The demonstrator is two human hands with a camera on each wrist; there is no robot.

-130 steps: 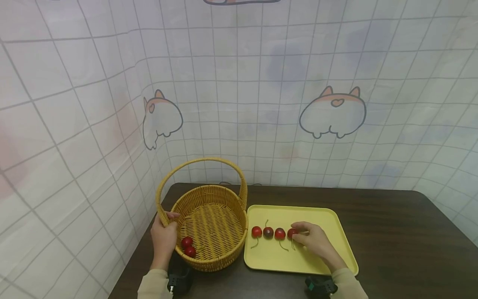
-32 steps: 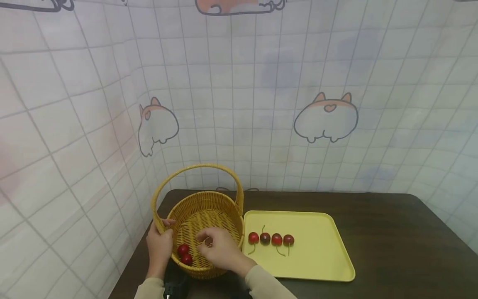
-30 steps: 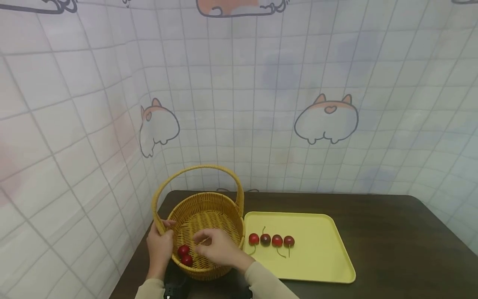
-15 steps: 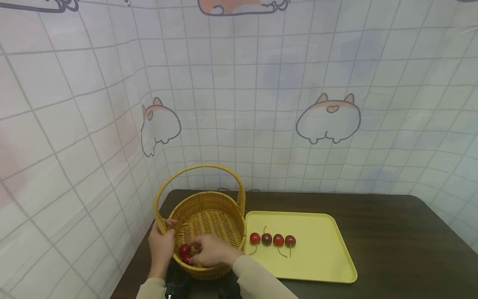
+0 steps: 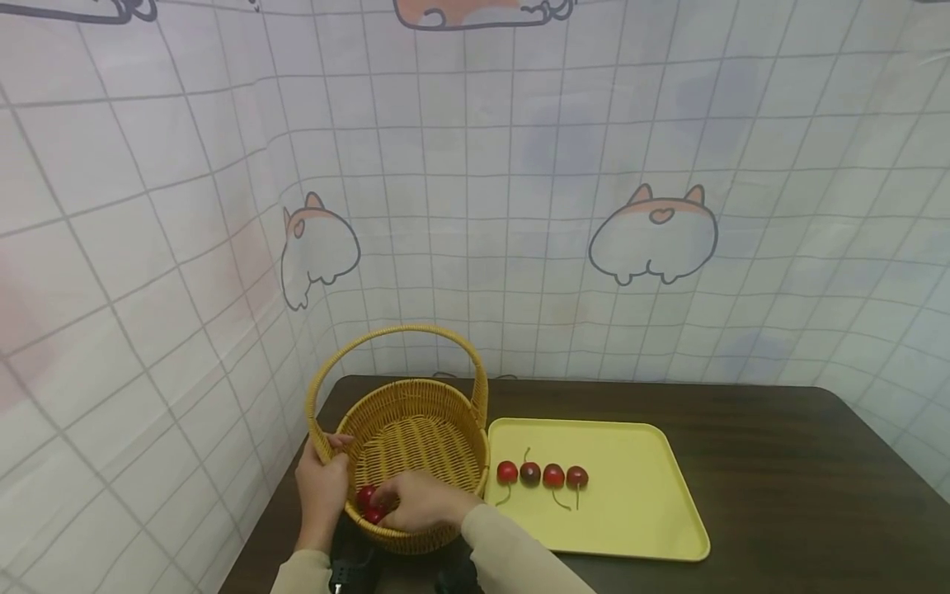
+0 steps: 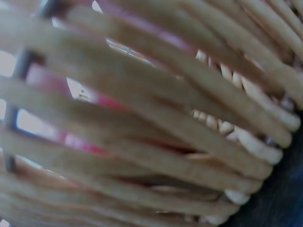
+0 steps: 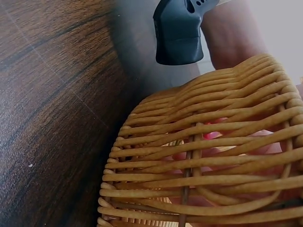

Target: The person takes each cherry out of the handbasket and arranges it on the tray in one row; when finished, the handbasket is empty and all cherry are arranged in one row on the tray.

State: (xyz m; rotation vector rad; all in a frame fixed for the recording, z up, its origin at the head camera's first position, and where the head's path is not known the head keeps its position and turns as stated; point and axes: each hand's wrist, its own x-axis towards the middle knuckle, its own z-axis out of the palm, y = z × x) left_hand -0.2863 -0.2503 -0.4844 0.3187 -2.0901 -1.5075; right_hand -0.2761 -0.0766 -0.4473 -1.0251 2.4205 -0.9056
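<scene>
My left hand [image 5: 322, 488] grips the yellow wicker basket [image 5: 419, 441] at its left side, where the tall handle meets the rim. Inside the basket lie two red cherries, a farther cherry [image 5: 365, 496] and a nearer cherry [image 5: 373, 516], against the left wall. Reaching in over the front rim, my right hand [image 5: 425, 499] pinches the nearer cherry between thumb and fingers, which partly cover both cherries. Wicker strands [image 6: 156, 109] fill the left wrist view, with red showing through. In the right wrist view, the basket wall [image 7: 189, 165] screens the fingers and a bit of red.
Right of the basket lies a yellow tray [image 5: 631, 503], close beside it. A row of several cherries [image 5: 552, 475] with stems sits on its left half. The dark wooden table [image 5: 779, 462] extends right, and a white gridded cloth [image 5: 519, 247] hangs behind.
My right hand has left the row of cherries on the tray, moved left into the basket, and its fingers have come down onto the cherries there. The left hand stays on the basket.
</scene>
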